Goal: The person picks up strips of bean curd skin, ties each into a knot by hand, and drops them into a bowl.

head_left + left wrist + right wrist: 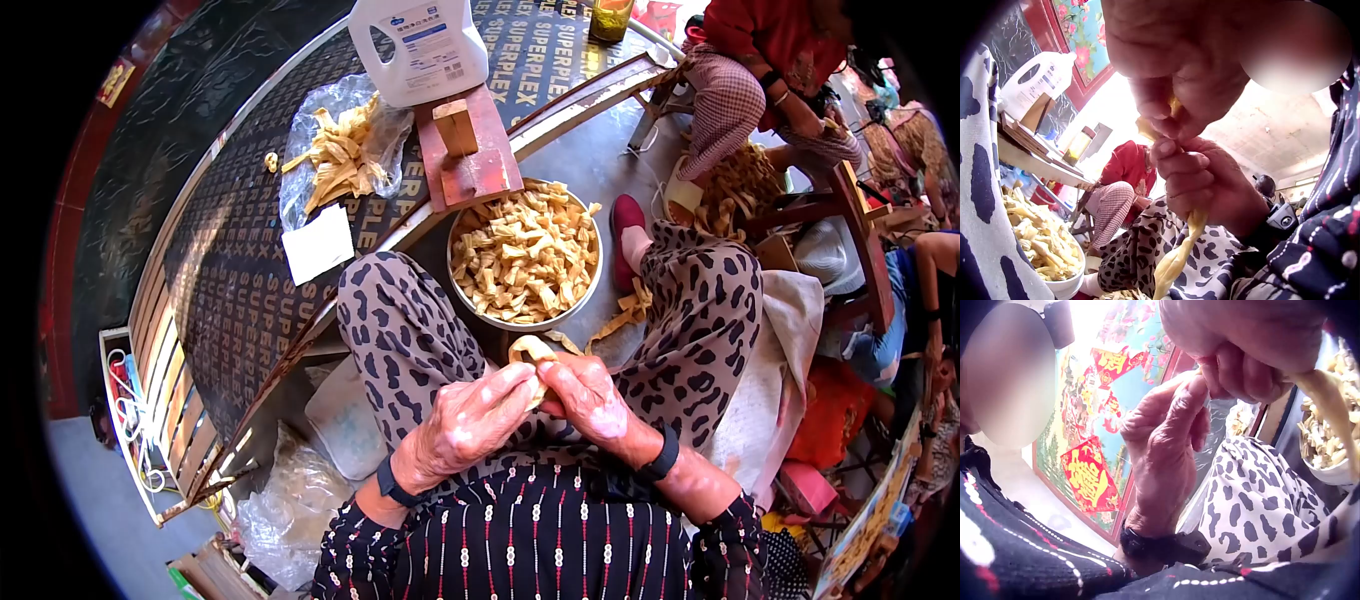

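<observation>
Held over the lap, at 6 o'clock from a white-rimmed bowl (520,326): a pale yellow strip (536,344), soft-looking, creased lengthwise and curved over into a small loop above the fingertips. Pinched at that end by the left hand (480,415), with thumb and fingertips pressed together and hardly any gap. Gripped also in the right hand (592,395), with fingers curled in round the strip and a tail hanging below, narrow and bunched at the fist, then broader, smoother and slightly twisted down to the bottom edge of the left wrist view. Heaped in the bowl, at 12 o'clock from the hands: short, knotted-looking pieces (525,250) of similar pale yellow. Bunched at 11 o'clock on a clear plastic bag (398,130): longer strips (345,155). Lying at 2 o'clock, near a dark red shoe (627,230): loose scraps (622,318), crumpled and browner.
</observation>
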Demonstrator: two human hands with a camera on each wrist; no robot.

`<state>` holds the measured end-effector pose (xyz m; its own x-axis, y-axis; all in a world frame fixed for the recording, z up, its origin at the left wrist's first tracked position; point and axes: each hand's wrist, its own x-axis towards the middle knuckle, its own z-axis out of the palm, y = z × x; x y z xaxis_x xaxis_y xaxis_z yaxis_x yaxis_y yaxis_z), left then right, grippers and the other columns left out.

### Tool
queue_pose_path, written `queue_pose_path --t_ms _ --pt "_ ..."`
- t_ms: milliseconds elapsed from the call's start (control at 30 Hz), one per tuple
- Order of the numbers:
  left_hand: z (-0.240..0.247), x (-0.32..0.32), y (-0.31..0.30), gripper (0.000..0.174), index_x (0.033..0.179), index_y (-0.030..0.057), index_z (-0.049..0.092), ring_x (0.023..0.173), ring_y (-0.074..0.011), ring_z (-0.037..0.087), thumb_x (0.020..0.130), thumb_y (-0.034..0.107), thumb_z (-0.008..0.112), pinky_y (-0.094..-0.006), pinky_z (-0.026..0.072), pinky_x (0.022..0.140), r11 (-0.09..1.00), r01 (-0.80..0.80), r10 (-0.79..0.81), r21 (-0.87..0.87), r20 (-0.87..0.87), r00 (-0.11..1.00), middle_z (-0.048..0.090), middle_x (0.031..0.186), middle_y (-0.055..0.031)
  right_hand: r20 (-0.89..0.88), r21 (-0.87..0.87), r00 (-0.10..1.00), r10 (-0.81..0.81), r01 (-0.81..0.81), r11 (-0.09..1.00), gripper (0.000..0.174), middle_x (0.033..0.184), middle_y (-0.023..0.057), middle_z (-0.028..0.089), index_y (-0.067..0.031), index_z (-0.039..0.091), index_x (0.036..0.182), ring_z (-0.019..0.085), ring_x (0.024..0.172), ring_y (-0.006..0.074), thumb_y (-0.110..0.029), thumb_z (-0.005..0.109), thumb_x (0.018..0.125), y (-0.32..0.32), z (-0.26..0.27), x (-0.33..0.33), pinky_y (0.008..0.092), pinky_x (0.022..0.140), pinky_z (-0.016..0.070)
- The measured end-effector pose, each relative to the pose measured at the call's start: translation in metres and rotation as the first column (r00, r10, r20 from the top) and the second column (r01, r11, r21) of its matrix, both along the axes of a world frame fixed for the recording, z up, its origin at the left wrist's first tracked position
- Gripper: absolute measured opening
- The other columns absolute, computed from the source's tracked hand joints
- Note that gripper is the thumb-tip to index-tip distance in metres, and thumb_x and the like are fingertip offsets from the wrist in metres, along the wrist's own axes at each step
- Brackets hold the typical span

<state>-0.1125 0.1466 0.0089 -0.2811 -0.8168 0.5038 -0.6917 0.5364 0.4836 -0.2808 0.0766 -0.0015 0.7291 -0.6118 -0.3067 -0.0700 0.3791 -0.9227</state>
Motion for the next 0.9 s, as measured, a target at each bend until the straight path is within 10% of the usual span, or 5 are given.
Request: queue_pose_path --t_ms 233,333,433,667,900 --pt "0.002 0.001 0.006 0.013 0.085 0.0025 0.066 0.068 -0.0143 0.06 0.073 0.002 0.071 -0.0225 0.0475 0.057 0.948 -0.145 0.267 0.284 -0.456 0.849 0.062 0.086 -0.0086 0.045 -0.032 0.997 -0.066 0.067 0.997 0.03 0.063 -0.0012 0.047 0.0 0.054 0.094 0.041 0.054 0.0052 -0.027 0.04 0.096 0.0 0.0 0.003 0.0219 0.048 0.0346" --pt "-0.005 0.001 0.011 0.007 0.086 0.0002 0.065 0.063 -0.0087 0.059 0.082 0.006 0.066 -0.0193 0.0481 0.054 0.749 0.283 0.532 0.598 -0.799 0.281 0.062 0.085 -0.0063 0.084 -0.122 0.996 -0.038 0.048 0.991 0.028 0.06 -0.0022 0.047 0.0002 0.054 0.095 0.041 0.052 0.0056 -0.025 0.041 0.096 0.002 0.005 0.006 0.0228 0.047 0.0353" --pt "-0.013 0.006 0.013 0.015 0.094 -0.0006 0.06 0.067 -0.01 0.06 0.082 0.006 0.065 -0.0203 0.0502 0.057 0.701 0.424 0.616 0.574 -0.786 0.046 0.062 0.086 -0.0071 0.099 -0.236 0.995 0.007 0.016 0.972 0.027 0.059 -0.0016 0.047 0.0005 0.054 0.095 0.041 0.052 0.0054 -0.023 0.041 0.096 0.005 -0.002 0.006 0.0234 0.047 0.0355" --pt "-0.018 -0.001 0.008 0.033 0.112 -0.0016 0.047 0.079 -0.0136 0.061 0.085 0.007 0.063 -0.0259 0.0525 0.07 0.748 0.432 0.585 0.504 -0.808 -0.069 0.06 0.098 -0.0081 0.003 -0.495 0.997 0.071 -0.061 0.867 0.013 0.06 0.0164 0.051 0.0006 0.05 0.086 0.054 0.052 0.0327 -0.012 0.046 0.089 0.002 -0.007 0.008 0.0371 0.049 0.041" --pt "-0.021 0.001 0.014 0.026 0.108 -0.005 0.055 0.082 -0.0136 0.061 0.085 0.006 0.062 -0.0249 0.0513 0.07 0.751 0.317 0.584 0.579 -0.807 0.09 0.061 0.101 -0.0106 -0.045 -0.583 0.991 0.127 -0.129 0.802 0.015 0.065 0.0189 0.051 0.0011 0.047 0.083 0.054 0.059 0.0367 -0.013 0.047 0.09 0.0 -0.015 0.008 0.0406 0.051 0.04"
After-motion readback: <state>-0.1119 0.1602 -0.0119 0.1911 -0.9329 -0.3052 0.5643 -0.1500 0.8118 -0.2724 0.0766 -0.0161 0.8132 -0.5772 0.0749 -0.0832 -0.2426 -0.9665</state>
